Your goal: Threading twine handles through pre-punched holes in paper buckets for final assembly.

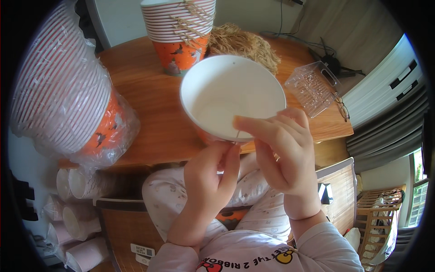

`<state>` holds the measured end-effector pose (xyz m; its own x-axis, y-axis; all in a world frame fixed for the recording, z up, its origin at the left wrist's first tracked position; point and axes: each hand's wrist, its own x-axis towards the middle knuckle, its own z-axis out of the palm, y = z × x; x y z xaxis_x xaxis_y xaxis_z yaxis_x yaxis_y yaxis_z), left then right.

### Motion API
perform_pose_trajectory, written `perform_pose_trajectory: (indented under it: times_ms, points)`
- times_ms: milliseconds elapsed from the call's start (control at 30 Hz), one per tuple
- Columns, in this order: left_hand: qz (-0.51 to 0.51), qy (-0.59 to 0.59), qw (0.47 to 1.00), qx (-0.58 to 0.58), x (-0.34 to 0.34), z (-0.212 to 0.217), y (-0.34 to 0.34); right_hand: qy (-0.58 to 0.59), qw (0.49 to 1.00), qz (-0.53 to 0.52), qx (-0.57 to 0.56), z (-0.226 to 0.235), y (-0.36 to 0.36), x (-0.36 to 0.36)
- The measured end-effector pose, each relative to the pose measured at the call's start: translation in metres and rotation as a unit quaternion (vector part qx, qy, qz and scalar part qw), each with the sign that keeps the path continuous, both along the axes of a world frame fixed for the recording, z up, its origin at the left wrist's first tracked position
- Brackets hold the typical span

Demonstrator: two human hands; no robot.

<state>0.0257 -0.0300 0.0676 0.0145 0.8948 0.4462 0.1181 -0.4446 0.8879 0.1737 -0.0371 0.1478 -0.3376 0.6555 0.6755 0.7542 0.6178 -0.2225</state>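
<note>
A white-lined paper bucket [204, 97] with orange outside stands in front of me at the table's near edge, its mouth tilted toward me. My left hand [213, 165] is closed in a pinch under the near rim, outside the bucket, on a thin strand of twine. Over that rim reaches my right hand [285, 149], its index finger bent into the bucket and its fingertip on a short end of the twine [238, 133]. The thumb stays lower, outside the wall. A small hole shows in the far rim. The twine between my hands is partly hidden.
Behind stand nested orange buckets [176, 50] with twine handles, beside a heap of twine [247, 45]. Plastic-wrapped buckets [63, 90] rise at left. A clear plastic rack [312, 88] and eyeglasses [344, 110] lie right. Remotes [142, 250] and more wrapped buckets [81, 222] are lower left.
</note>
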Motion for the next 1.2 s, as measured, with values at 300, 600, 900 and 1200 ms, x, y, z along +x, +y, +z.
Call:
perform_pose_trajectory:
  times_ms: [300, 600, 900, 1200]
  points:
    - [0.042, 0.056, 0.997, 0.013, -0.002, 0.003, -0.002, 0.069, 0.985, 0.079, -0.136, 0.002, 0.008, -0.01]
    - [-0.155, -0.21, 0.964, -0.047, -0.017, 0.0, -0.007, 0.08, 0.979, 0.173, 0.074, -0.034, -0.014, -0.001]
    - [-0.296, -0.269, 0.909, -0.115, -0.014, 0.003, 0.0, 0.177, 0.964, 0.186, 0.066, -0.098, -0.034, 0.006]
    - [-0.231, -0.186, 0.951, -0.088, -0.009, 0.005, -0.008, 0.422, 0.885, 0.098, -0.171, -0.119, -0.044, -0.029]
